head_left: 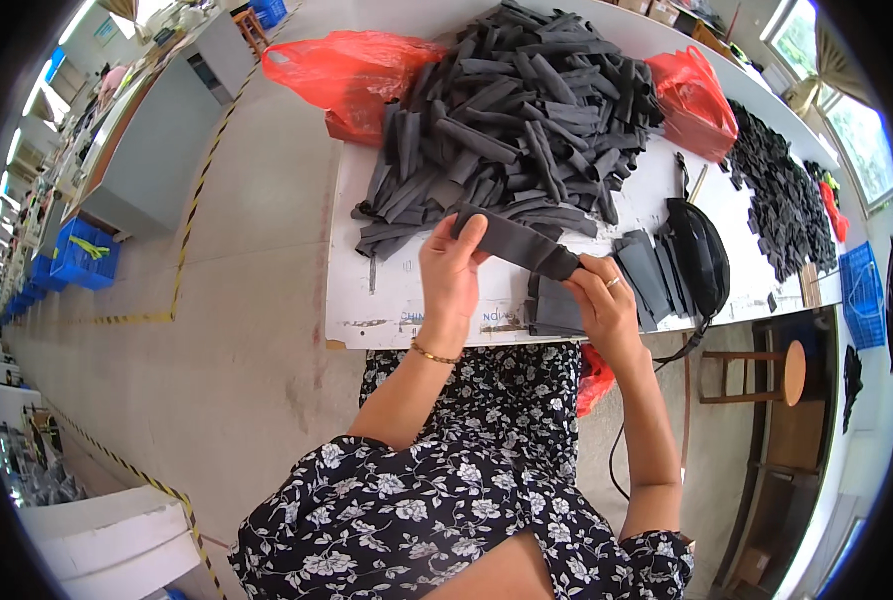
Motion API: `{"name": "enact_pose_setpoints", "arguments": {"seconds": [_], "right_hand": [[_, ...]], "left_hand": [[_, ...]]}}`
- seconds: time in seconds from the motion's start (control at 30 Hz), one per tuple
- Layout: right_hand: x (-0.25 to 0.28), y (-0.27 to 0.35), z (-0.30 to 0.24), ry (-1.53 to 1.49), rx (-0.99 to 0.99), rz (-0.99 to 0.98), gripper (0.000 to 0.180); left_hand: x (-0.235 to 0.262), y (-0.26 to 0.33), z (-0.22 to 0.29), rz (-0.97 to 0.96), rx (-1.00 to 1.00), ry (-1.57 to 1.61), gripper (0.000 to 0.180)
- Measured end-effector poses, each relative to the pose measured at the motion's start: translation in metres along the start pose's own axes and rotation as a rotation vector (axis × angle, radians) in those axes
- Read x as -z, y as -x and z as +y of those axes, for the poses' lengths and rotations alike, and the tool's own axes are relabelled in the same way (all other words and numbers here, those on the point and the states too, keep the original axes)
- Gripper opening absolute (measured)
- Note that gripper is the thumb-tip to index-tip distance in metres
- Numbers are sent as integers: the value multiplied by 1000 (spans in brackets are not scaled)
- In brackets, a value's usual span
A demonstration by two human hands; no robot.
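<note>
Between my two hands a dark grey fabric strip (518, 243) is stretched out above the front of the white table (406, 305). My left hand (453, 262) pinches its left end, thumb on top. At the other end, the fingers of my right hand (603, 298) close on the strip. Behind my hands rises a big heap of rolled dark grey fabric pieces (526, 110). Flat grey strips (556, 308) lie stacked beneath and beside my right hand, and more flat strips (646, 275) fan out to its right.
A black rounded device (698, 255) with a cable stands right of the flat strips. Red plastic bags (351, 75) lie at the heap's left and right. Farther right spreads another pile of small dark pieces (781, 195). A wooden stool (793, 373) and blue crates (86, 255) stand around.
</note>
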State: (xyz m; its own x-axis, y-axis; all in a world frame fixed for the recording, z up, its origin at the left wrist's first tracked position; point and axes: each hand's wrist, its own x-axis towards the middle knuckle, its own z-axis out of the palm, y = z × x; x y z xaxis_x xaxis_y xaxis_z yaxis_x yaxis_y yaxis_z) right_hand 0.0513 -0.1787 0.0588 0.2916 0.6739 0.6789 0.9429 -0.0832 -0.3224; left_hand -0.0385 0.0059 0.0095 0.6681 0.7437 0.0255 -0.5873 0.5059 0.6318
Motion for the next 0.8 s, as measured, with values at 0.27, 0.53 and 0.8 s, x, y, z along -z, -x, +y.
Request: {"name": "enact_pose_setpoints", "arguments": {"seconds": [0.27,0.53,0.8], "right_hand": [[4,1,0,-23,-34,66,26],[5,6,2,-34,-91,85,25],[5,1,-6,-303,-417,223,26]], "left_hand": [[-5,2,21,-277,-67,-62,19],[-11,7,16,-159,-72,-84,20],[-14,3,20,-133,-121,-117,21]]}}
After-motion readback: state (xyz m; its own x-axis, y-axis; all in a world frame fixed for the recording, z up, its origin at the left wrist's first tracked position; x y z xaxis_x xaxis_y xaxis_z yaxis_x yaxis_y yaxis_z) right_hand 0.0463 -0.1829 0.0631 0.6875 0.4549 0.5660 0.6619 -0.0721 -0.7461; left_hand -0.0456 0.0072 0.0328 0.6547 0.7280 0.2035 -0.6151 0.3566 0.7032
